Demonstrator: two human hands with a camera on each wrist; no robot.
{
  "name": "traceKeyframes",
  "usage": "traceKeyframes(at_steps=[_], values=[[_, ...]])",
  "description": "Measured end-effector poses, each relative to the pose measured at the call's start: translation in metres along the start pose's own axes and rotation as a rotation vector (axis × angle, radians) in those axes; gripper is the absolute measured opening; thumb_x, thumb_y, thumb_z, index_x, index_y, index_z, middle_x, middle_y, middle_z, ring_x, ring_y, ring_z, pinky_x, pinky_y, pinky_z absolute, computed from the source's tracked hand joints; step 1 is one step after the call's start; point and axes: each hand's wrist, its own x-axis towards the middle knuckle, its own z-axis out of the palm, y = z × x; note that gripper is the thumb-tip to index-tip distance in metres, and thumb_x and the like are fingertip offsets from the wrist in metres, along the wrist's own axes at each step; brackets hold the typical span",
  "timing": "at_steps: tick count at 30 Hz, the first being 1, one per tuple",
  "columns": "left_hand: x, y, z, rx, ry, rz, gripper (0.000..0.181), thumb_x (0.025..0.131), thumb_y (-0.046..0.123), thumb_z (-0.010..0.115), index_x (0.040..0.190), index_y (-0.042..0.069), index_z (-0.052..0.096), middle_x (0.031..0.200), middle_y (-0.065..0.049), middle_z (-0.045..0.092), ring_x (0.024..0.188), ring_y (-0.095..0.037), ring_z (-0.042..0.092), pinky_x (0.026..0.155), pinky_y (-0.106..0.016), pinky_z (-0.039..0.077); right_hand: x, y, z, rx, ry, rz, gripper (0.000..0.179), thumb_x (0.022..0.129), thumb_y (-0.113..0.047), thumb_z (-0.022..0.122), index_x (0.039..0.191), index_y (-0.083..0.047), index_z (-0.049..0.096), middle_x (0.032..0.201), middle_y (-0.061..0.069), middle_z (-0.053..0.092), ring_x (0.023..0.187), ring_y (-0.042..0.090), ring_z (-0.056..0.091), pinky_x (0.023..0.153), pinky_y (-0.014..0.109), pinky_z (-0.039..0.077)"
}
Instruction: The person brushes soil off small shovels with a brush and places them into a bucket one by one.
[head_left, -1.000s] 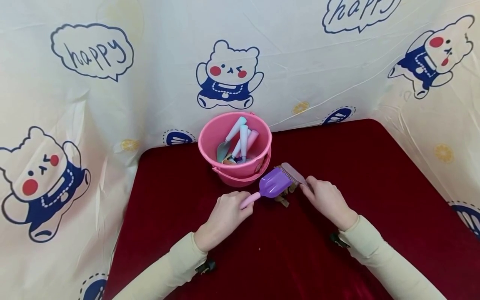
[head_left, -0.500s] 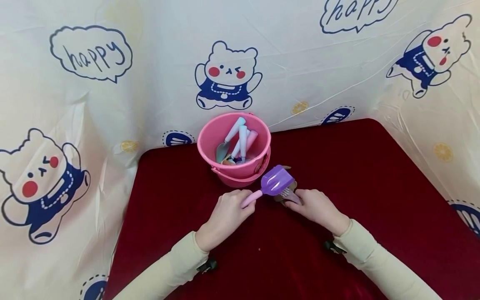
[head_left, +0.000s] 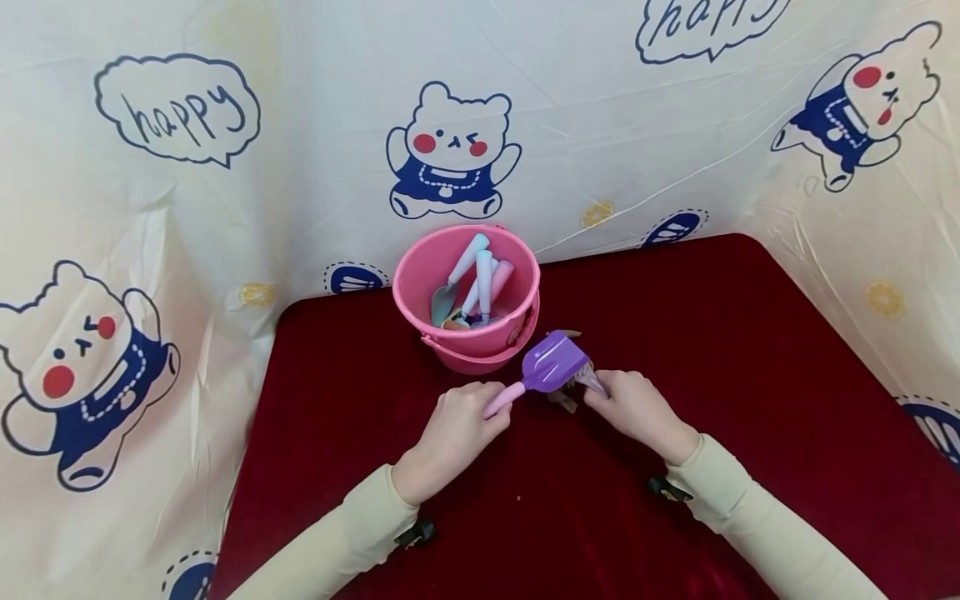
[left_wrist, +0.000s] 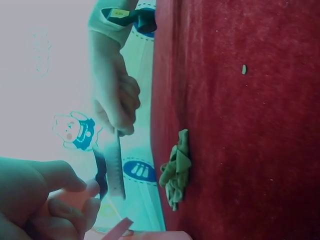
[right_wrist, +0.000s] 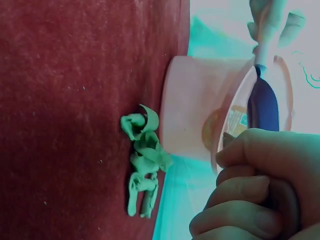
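Observation:
My left hand (head_left: 453, 429) grips the pink handle of a purple toy shovel (head_left: 553, 362). My right hand (head_left: 641, 414) pinches a small pale mauve brush (head_left: 590, 380), its bristles at the shovel's right edge. Both tools are held above the tabletop. On the cloth below them lies a little heap of curled brown strips (right_wrist: 145, 155), partly hidden by the shovel in the head view. Seen from the left wrist, the brush (left_wrist: 115, 170) hangs from my right hand beside the dark shovel blade (left_wrist: 101, 172).
Behind the shovel stands a pink bucket (head_left: 450, 335) with several pastel-handled toy tools (head_left: 484, 283) in it. Dark red cloth (head_left: 735, 333) covers the table. A tiny crumb (left_wrist: 244, 69) lies nearer the front. White printed fabric (head_left: 315, 150) encloses the back and sides.
My right hand has come left and nearer with the brush, then slightly back to the right. The brush has turned at the shovel's edge. My left hand and the shovel have barely shifted.

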Motion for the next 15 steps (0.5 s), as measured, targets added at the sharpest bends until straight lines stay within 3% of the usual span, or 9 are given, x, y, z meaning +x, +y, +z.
traceKeyframes(at_steps=[7, 15], values=[[0.003, 0.003, 0.002, -0.033, 0.02, 0.008, 0.008, 0.088, 0.007, 0.077, 0.094, 0.008, 0.072, 0.075, 0.001, 0.064, 0.064, -0.012, 0.058, 0.06, -0.029, 0.053, -0.002, -0.004, 0.008, -0.004, -0.056, -0.085, 0.025, 0.093, -0.016, 0.063, 0.071, -0.016, 0.052, 0.057, -0.01, 0.041, 0.049, 0.004, 0.037, 0.046, 0.024, 0.033], [0.002, 0.002, 0.004, -0.019, 0.02, 0.003, 0.007, 0.087, 0.005, 0.075, 0.09, 0.007, 0.07, 0.071, 0.002, 0.059, 0.062, -0.012, 0.055, 0.058, -0.028, 0.05, -0.002, 0.0, -0.002, 0.003, 0.022, -0.021, 0.026, 0.09, -0.011, 0.061, 0.07, -0.015, 0.046, 0.058, -0.008, 0.04, 0.05, 0.007, 0.036, 0.047, 0.026, 0.032]])
